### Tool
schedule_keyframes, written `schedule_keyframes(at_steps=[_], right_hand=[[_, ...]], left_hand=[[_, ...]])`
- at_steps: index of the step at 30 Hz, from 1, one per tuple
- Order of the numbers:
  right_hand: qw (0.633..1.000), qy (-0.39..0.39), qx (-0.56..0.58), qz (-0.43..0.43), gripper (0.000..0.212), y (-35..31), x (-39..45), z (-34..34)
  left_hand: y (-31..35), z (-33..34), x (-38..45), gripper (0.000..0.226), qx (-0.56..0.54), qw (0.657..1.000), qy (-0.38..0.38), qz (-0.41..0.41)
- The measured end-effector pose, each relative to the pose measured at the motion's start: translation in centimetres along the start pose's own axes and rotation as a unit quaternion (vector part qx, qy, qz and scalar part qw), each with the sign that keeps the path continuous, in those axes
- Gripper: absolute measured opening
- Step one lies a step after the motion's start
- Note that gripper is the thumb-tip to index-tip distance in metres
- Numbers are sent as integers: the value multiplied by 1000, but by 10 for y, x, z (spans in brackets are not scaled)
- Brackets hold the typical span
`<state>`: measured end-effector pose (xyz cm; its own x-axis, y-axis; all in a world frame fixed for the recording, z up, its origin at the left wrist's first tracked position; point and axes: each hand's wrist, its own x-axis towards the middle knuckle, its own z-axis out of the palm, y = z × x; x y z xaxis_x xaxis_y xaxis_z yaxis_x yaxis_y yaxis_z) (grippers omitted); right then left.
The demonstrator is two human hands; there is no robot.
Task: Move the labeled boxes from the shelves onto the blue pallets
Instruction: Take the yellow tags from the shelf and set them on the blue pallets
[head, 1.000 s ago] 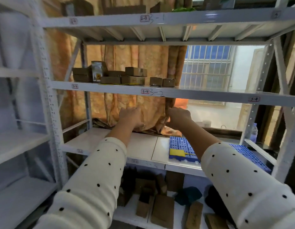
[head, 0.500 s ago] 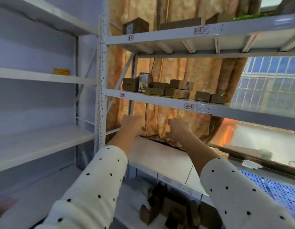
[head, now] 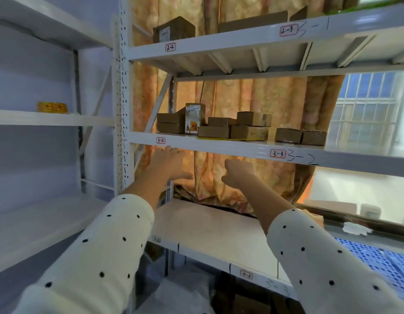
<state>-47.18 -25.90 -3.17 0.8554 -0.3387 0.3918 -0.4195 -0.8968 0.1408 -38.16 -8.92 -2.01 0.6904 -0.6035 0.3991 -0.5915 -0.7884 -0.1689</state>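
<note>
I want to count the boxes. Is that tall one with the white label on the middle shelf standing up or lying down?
Standing up. The tall labeled box stands on its end on the middle shelf, rising above the flat cardboard boxes beside it.

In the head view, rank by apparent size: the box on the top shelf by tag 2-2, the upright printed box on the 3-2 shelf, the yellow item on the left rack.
1. Top-shelf box
2. Upright printed box, nearly equal, unsure
3. Yellow item, smallest

Orange-gold patterned fabric curtain (head: 248,103) hangs right behind where the hands reach. Barred window (head: 368,114) sits off right of them, flat yellow packet (head: 52,107) far left on the side rack.
</note>
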Motion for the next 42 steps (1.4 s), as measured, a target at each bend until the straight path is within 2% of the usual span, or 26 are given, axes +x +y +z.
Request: schedule_keyframes(at_steps=[5, 9, 13, 16, 20, 25, 28, 35, 39, 42], right_hand=[[998, 46, -19, 38, 28, -6, 47, -14], [994, 96, -26, 38, 29, -6, 77, -14], [984, 153, -79, 37, 32, 3, 108, -7], [977, 188, -95, 38, 29, 9, 135, -8], [984, 126, -119, 36, 31, 16, 165, -12], [986, 85, -136, 37, 22, 31, 187, -5], [990, 72, -112, 35, 23, 39, 193, 2], [996, -14, -38, 75, 24, 46, 201, -2], [996, -33, -3, 82, 24, 35, 197, -12], [994, -30, -21, 107, 25, 28, 196, -11]], left_hand=[[-27, 4, 54, 84, -3, 1000, 4, 28], [-37, 16, 92, 82, -40, 997, 16, 57], [-43, 28, 129, 77, -135, 982, 78, 105], [-44, 31, 162, 73, -142, 976, 105, 126], [-34, 29, 201, 66, -175, 969, 63, 160], [-27, 36, 231, 70, -126, 969, 57, 204], [-30, 41, 244, 72, -138, 966, 35, 215], [-39, 50, 265, 58, -232, 942, 9, 241], [-44, 56, 271, 53, -261, 927, 14, 268], [-48, 55, 274, 54, -240, 924, 22, 296]])
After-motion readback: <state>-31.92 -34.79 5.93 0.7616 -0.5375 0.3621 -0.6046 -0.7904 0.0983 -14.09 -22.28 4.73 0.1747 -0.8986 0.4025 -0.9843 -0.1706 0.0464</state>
